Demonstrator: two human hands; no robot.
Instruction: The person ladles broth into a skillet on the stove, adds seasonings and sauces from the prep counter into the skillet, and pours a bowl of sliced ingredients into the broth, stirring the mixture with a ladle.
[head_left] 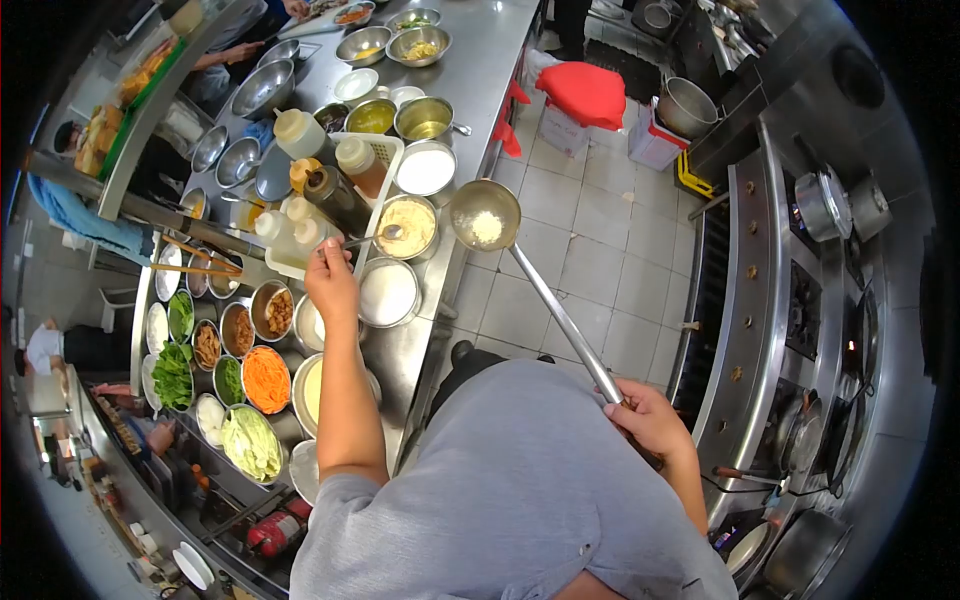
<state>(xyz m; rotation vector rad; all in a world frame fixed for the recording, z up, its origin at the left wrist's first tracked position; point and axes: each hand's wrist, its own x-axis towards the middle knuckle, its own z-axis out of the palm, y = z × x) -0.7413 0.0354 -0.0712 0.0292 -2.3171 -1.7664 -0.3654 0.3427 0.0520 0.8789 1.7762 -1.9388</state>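
Observation:
My left hand [333,288] is closed on the handle of a metal spoon [368,238]. The spoon's bowl end rests in a metal container of pale yellow-orange seasoning [410,218], whose exact kind I cannot tell. In my right hand [650,420] is the end of a long-handled ladle [562,318]. Its round bowl hangs over the floor beside the counter edge, with a small heap of pale grains [486,228] inside. Containers of white powder or granules [388,290] stand on either side of the seasoning.
A white basket [375,215] holds several squeeze bottles [328,200]. Containers of shredded carrot [266,378], lettuce [174,374] and cabbage [252,440] line the counter. Stoves [800,310] run along the right. A red-covered box [582,95] stands on the tiled floor. Another person's hand [240,52] shows at upper left.

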